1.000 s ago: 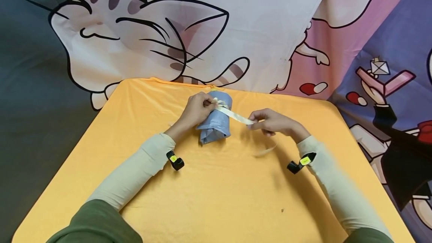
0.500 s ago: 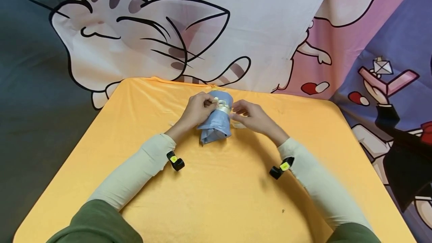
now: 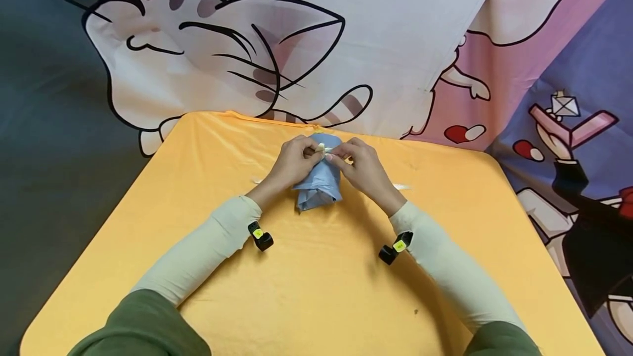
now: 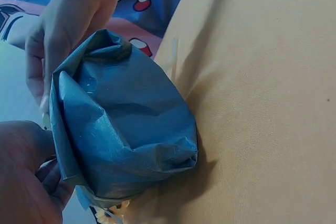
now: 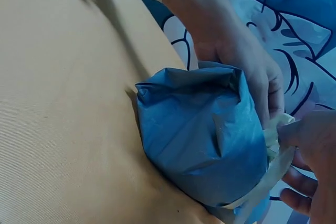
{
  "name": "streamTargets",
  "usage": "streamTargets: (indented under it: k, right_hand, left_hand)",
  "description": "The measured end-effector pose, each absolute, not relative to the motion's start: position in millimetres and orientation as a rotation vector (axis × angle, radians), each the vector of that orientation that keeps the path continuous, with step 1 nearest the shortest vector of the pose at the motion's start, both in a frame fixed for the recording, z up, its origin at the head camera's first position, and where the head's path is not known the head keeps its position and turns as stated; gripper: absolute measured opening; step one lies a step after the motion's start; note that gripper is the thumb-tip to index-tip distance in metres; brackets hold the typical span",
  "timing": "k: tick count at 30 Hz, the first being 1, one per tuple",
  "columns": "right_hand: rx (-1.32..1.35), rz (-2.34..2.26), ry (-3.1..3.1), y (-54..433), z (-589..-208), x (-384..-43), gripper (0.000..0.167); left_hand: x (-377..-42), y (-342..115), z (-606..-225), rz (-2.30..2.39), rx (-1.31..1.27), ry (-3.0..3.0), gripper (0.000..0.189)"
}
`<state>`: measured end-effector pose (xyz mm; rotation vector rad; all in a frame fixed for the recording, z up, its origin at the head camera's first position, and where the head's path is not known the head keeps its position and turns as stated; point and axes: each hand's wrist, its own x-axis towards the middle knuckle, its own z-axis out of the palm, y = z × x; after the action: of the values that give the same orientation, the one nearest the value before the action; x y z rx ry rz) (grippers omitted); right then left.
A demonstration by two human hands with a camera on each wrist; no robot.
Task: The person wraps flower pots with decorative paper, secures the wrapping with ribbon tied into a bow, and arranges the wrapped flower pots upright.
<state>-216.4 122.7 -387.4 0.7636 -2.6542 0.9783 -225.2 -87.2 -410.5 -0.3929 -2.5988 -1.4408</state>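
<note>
A bundle wrapped in blue paper (image 3: 320, 180) lies near the far side of the table, its folded end towards me. A cream ribbon (image 5: 270, 177) runs around its middle, with loops of a knot or bow on top. My left hand (image 3: 294, 161) pinches the ribbon at the knot from the left. From the right, my right hand (image 3: 361, 168) pinches the ribbon at the same spot, its fingertips close to the left ones. Small yellow petals (image 4: 119, 211) show past the bundle's far end in the left wrist view.
A loose ribbon tail (image 3: 403, 187) shows beyond the right wrist, and a pale ribbon end (image 3: 256, 181) beside the left wrist. The yellow cloth (image 3: 306, 290) covers the table. Behind its far edge hangs a backdrop (image 3: 395, 43) printed with a cartoon cat.
My right hand has let go of the stretched ribbon tail, moved left to the bundle and now pinches the ribbon at the knot. My left hand has kept its hold there.
</note>
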Motion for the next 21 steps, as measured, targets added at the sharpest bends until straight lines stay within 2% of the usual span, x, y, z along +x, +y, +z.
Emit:
streamTargets:
  k: [14, 21]
  right_hand:
    - [0.496, 1.133, -2.679, 109, -390, -232, 0.014]
    - [0.537, 1.265, -2.757, 105, -388, -239, 0.020]
  left_hand:
    - [-224, -89, -413, -1.433, -0.421, -2.562, 0.008]
    - [-225, -90, -416, -1.417, -0.464, -2.523, 0.008]
